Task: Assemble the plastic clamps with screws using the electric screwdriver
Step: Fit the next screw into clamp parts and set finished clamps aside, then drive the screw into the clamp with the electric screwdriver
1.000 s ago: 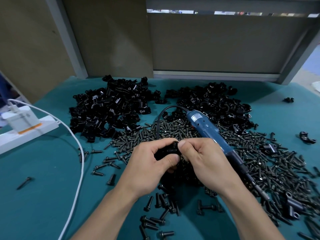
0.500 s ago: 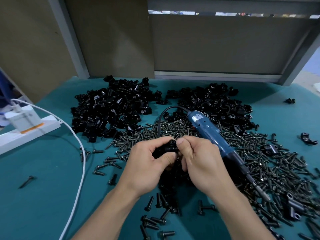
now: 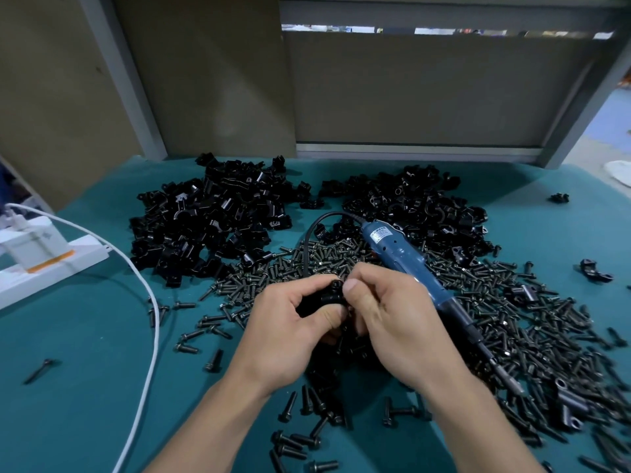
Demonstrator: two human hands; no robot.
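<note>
Clamp (image 3: 329, 297) gripped by left hand (image 3: 286, 332) and right hand (image 3: 399, 322); screws (image 3: 512, 319) packed rightward, sparse left.

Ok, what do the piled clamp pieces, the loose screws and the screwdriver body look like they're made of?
Clamp pieces: probably moulded plastic, glossy black, bright highlights on their edges. Screws: likely metal, dark dull finish, faint glints on heads. Screwdriver body: seemingly hard plastic, smooth blue, soft sheen, printed label.

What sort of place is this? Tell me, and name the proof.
Likely a small-parts assembly bench in a workshop or factory: heaps of black plastic clamps, a spread of loose screws and an electric screwdriver on the teal table.
</note>
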